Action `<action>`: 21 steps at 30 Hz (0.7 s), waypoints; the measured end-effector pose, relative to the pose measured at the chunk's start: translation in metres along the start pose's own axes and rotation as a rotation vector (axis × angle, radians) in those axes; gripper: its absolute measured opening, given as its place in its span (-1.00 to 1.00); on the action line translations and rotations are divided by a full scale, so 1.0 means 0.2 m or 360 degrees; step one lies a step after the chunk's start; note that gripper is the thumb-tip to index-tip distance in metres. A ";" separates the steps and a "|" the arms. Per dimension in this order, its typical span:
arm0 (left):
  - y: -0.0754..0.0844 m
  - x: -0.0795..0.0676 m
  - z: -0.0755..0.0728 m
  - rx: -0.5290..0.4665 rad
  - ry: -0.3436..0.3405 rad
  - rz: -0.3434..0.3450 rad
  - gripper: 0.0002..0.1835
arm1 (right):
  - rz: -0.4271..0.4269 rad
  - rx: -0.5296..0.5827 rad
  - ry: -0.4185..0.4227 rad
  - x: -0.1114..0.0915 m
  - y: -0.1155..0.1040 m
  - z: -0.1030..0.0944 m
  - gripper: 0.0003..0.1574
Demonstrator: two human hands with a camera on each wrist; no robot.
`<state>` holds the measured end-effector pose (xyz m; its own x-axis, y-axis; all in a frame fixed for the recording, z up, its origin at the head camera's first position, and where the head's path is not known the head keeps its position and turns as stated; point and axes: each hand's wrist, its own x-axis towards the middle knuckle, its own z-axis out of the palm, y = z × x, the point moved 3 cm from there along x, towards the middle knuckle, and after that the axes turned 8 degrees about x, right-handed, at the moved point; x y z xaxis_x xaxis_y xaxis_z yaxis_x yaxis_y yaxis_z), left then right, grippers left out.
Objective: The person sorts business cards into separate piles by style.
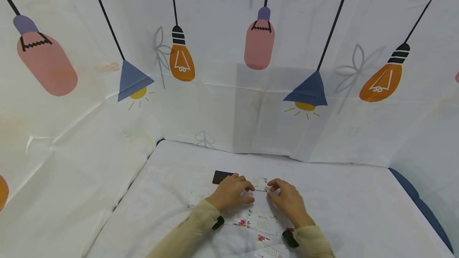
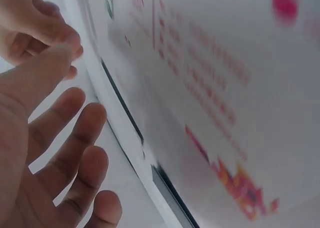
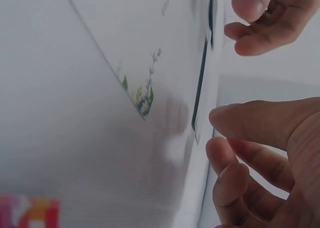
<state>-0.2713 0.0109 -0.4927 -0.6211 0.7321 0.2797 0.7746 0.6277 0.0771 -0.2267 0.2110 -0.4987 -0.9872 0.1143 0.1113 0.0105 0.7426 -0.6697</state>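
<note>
Over the table, my left hand (image 1: pixel 233 192) hovers with its fingers loosely bent and nothing held. A black card (image 1: pixel 220 177) lies just behind it, partly covered by the hand. My right hand (image 1: pixel 287 200) faces it from the other side, fingers relaxed and likewise holding nothing. Between the two lies a white card with green leaf corners (image 1: pixel 259 184); the right fingertips are right at its right edge in the head view. The left wrist view shows a white card with red print (image 2: pixel 200 77) beneath the left hand. Under the right hand, a leaf-patterned card (image 3: pixel 135 47) appears.
Nearer the body lie more white cards, among them a floral card (image 1: pixel 263 223), a red-flowered card (image 1: pixel 236 219) and a card at the front (image 1: pixel 272 251). Another pale card (image 1: pixel 196 198) is left of the left wrist. A lamp-patterned sheet (image 1: pixel 215 110) hangs behind the white table (image 1: pixel 358 202).
</note>
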 end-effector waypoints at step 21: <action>0.15 -0.14 0.01 0.0080 -0.0268 0.0127 -0.44 | -0.0006 0.0067 0.0035 -0.15 0.00 -0.06 -0.68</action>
<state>-0.2318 0.0104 -0.5005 -0.5721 0.8115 0.1189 0.8181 0.5750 0.0122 -0.1947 0.2145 -0.4936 -0.9835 0.1262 0.1295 -0.0003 0.7149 -0.6993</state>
